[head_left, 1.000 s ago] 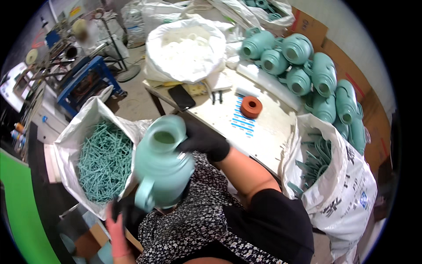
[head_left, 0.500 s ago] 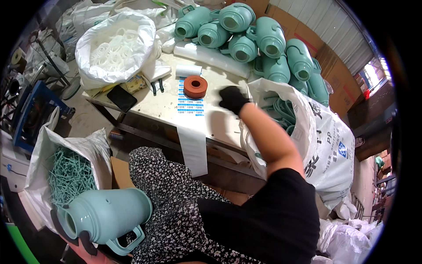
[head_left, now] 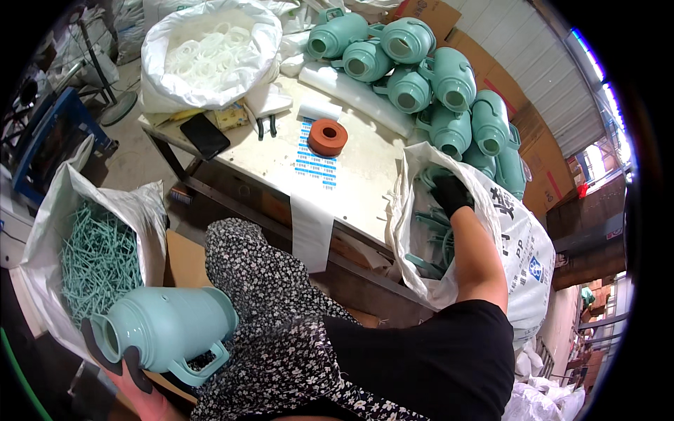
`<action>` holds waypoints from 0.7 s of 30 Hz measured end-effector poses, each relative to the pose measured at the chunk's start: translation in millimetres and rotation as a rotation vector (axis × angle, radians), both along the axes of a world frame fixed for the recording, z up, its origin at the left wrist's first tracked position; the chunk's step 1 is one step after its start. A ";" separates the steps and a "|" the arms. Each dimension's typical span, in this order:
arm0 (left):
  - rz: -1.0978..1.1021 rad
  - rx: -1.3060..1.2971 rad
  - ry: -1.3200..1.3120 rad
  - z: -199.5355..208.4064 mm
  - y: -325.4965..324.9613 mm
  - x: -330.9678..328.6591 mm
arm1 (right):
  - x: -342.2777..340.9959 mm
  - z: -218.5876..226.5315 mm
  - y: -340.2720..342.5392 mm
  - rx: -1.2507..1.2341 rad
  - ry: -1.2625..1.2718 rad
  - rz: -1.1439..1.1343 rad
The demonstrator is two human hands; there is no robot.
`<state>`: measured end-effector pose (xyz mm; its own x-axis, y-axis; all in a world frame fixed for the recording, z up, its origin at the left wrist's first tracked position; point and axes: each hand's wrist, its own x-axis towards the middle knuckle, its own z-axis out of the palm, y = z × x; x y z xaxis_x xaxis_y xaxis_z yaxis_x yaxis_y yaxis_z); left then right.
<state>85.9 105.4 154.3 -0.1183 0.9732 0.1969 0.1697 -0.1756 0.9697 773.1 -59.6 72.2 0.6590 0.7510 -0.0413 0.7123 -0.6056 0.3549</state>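
Note:
A teal thermos-flask shell (head_left: 175, 323) lies on its side across my lap, its open neck toward the left and its handle below. My left hand (head_left: 133, 382), in a pink glove with dark fingers, is closed around that neck. My right hand (head_left: 451, 194), black-gloved, reaches into a white woven sack (head_left: 516, 263) at the right. Inside the sack are several curved teal plastic handles (head_left: 432, 223). The right fingers touch or lie close to the upper handles; their tips are hidden, so I cannot tell whether they grip one.
On the worktable (head_left: 365, 193) are a red-brown tape roll (head_left: 328, 137), a blue-printed label strip (head_left: 314, 168), a black phone (head_left: 205, 136) and a sack of white rings (head_left: 210, 56). Several teal flask shells (head_left: 449, 77) are piled behind. A sack of thin teal sticks (head_left: 98, 259) stands left.
My right hand has moved right, from above the table into the sack of handles. My left hand keeps hold of the flask shell. The view has shifted slightly.

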 end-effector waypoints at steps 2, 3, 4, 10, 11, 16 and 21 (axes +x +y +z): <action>0.010 -0.018 -0.055 1.2 -4.5 1.6 | -33.1 9.8 29.8 0.087 0.031 0.077; -0.007 -0.008 -0.042 1.9 -4.4 0.3 | -24.4 -3.5 20.1 0.096 0.021 0.131; -0.025 0.002 -0.030 1.7 -4.5 -0.5 | -7.1 -26.2 6.2 0.104 0.011 0.186; -0.210 -0.055 -0.148 1.3 -8.8 -15.6 | -66.7 23.5 61.7 0.452 0.048 0.519; -0.233 -0.013 -0.021 -5.4 -2.1 -30.1 | -70.6 29.5 82.5 0.320 0.029 0.535; -0.127 0.201 -0.080 -8.1 -19.9 -23.0 | -234.9 72.1 170.4 0.857 0.952 0.592; -0.423 0.520 0.256 -10.6 -24.5 -29.9 | -410.5 108.6 212.1 1.110 2.137 0.340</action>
<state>56.1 80.8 143.7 0.3606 0.6983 0.6184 0.1956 -0.7049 0.6818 362.5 152.5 180.8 0.1744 0.9783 0.1121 -0.4087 0.1754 -0.8957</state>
